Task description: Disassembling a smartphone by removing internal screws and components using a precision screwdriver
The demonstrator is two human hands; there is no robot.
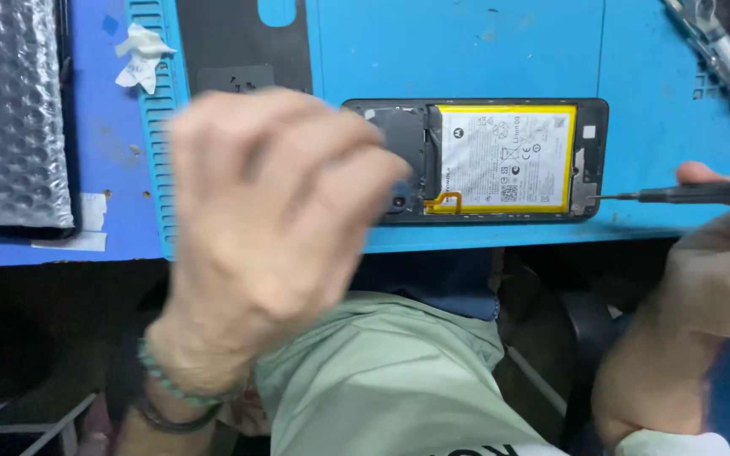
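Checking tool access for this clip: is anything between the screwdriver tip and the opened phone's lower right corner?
Nothing visible. The screwdriver in the right hand has its tip at the right end of the opened phone, with only bare blue mat around it. The blurred left hand covers the phone's far left end only.

The left hand (264,228) shows blurred, bare of any glove. Its wrist wears two bands: a string of small pale green beads (171,384) and, below it, a thin dark bracelet (171,418). The right hand (703,295) is bare too, with a white cuff (673,443) at its wrist. Pale green trousers (382,380) cover the lap.
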